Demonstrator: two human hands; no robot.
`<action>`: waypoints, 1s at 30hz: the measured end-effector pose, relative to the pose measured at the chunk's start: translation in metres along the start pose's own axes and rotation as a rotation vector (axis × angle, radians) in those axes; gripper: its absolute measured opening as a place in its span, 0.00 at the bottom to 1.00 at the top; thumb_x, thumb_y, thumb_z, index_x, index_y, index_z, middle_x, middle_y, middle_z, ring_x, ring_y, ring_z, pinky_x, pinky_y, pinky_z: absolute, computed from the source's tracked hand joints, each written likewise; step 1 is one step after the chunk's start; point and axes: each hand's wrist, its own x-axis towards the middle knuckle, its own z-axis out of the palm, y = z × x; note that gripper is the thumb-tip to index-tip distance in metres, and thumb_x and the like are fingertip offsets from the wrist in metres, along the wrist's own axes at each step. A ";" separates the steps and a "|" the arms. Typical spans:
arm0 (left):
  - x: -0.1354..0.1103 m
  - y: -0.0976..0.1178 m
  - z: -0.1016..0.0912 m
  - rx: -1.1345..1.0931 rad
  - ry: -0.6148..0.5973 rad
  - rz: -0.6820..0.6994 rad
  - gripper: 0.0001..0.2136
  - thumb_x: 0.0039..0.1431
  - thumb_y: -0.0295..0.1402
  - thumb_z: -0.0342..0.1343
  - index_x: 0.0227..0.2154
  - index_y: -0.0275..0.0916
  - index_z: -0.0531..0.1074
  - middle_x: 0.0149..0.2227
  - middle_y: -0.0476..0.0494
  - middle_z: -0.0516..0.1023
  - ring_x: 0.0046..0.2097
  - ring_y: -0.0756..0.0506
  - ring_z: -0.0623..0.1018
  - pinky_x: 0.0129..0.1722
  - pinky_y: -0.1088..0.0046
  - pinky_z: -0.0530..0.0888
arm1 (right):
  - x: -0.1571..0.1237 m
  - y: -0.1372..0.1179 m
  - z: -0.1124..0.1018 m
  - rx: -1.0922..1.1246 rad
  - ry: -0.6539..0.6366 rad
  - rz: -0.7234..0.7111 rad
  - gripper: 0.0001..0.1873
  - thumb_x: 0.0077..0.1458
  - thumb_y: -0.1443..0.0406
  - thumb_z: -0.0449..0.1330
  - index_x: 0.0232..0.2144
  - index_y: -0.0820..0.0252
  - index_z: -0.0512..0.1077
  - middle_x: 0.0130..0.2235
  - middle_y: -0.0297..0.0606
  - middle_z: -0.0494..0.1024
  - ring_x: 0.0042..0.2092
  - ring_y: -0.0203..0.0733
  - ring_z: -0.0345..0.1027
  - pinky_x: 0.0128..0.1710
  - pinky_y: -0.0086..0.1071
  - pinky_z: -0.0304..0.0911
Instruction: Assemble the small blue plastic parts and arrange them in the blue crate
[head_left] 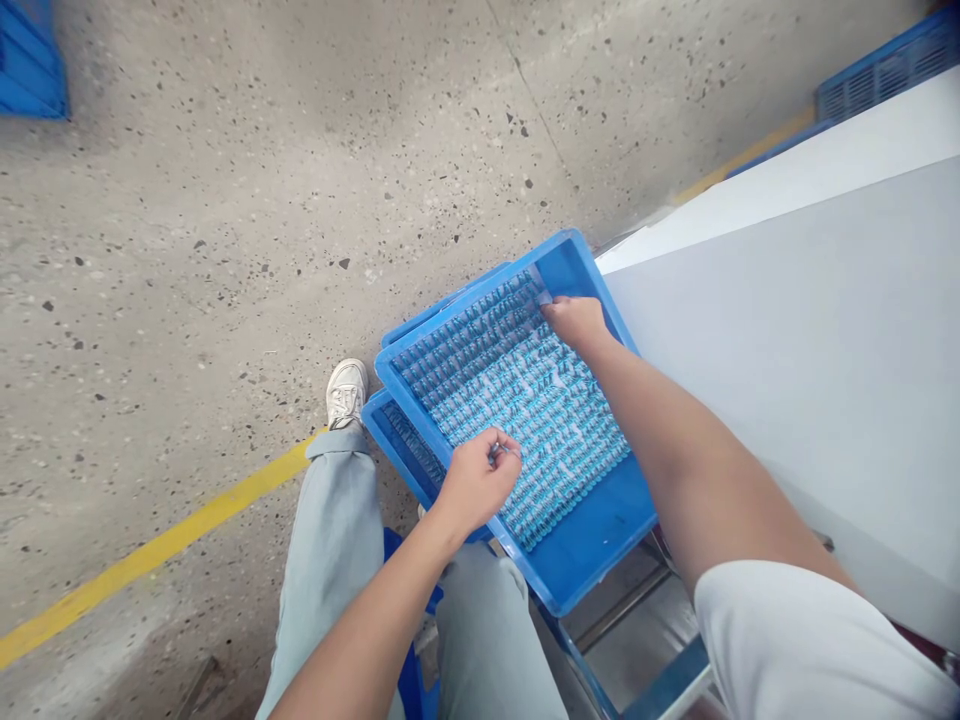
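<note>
A blue plastic crate [577, 560] holds dense rows of small, shiny, teal-and-silver parts [540, 410]. My left hand [480, 478] is closed above the crate's near left side, with a tiny dark metallic piece [495, 453] between thumb and fingers; its kind is too small to tell. At the far right inner corner, my right hand [576, 320] has its fingers pinched together by the end of the rows. A small whitish piece [544, 298] shows at those fingertips, and I cannot make out what it is.
More blue crates [397, 425] are stacked beneath, sitting askew on a metal frame [622, 610]. A white tabletop [795, 290] borders the right side. Yellow tape [165, 540] crosses the speckled floor. My shoe [347, 392] is left of the stack; another blue crate [30, 60] stands far left.
</note>
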 end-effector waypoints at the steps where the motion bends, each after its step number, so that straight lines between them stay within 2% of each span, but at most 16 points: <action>1: 0.000 0.000 0.000 0.002 -0.001 -0.001 0.06 0.56 0.33 0.53 0.33 0.38 0.72 0.22 0.56 0.63 0.24 0.53 0.61 0.26 0.75 0.60 | 0.001 0.000 0.000 0.008 0.002 0.008 0.21 0.65 0.66 0.45 0.43 0.66 0.78 0.42 0.55 0.79 0.41 0.50 0.72 0.38 0.36 0.57; 6: 0.000 0.002 0.000 -0.002 -0.007 -0.008 0.05 0.56 0.33 0.53 0.33 0.38 0.72 0.22 0.56 0.62 0.23 0.53 0.60 0.25 0.75 0.59 | -0.001 -0.004 -0.001 0.069 0.051 0.068 0.22 0.65 0.62 0.46 0.46 0.64 0.78 0.44 0.54 0.80 0.43 0.52 0.73 0.39 0.36 0.60; 10: -0.001 0.002 -0.001 0.000 -0.008 -0.006 0.06 0.57 0.33 0.53 0.33 0.38 0.72 0.22 0.56 0.62 0.23 0.53 0.60 0.25 0.75 0.59 | -0.007 -0.012 0.001 0.170 0.101 0.284 0.22 0.64 0.58 0.49 0.48 0.59 0.78 0.43 0.50 0.81 0.45 0.53 0.74 0.41 0.37 0.64; 13: -0.002 0.002 -0.001 0.002 -0.009 -0.007 0.06 0.57 0.34 0.53 0.33 0.38 0.72 0.22 0.56 0.63 0.23 0.53 0.60 0.25 0.75 0.58 | -0.011 -0.016 0.008 0.268 0.066 0.404 0.22 0.62 0.54 0.52 0.49 0.57 0.78 0.43 0.50 0.81 0.46 0.54 0.75 0.42 0.38 0.66; 16: -0.002 0.002 0.000 -0.002 -0.015 -0.004 0.06 0.57 0.34 0.53 0.33 0.38 0.72 0.22 0.56 0.63 0.23 0.53 0.60 0.25 0.75 0.59 | -0.014 -0.017 0.017 0.329 0.028 0.424 0.23 0.59 0.52 0.54 0.49 0.57 0.78 0.44 0.50 0.81 0.47 0.54 0.75 0.43 0.39 0.67; 19: -0.002 0.003 0.000 0.002 -0.009 -0.005 0.06 0.57 0.34 0.53 0.33 0.38 0.72 0.22 0.56 0.63 0.24 0.53 0.61 0.25 0.75 0.59 | -0.016 -0.017 0.023 0.359 0.042 0.421 0.22 0.59 0.53 0.54 0.49 0.55 0.78 0.43 0.47 0.82 0.46 0.53 0.75 0.43 0.39 0.68; 30: -0.001 0.001 0.000 0.006 0.002 -0.007 0.06 0.57 0.34 0.54 0.33 0.37 0.72 0.22 0.56 0.63 0.24 0.53 0.61 0.26 0.75 0.60 | -0.010 -0.014 0.022 0.355 0.035 0.402 0.20 0.58 0.56 0.55 0.46 0.56 0.80 0.43 0.48 0.82 0.46 0.53 0.75 0.43 0.38 0.68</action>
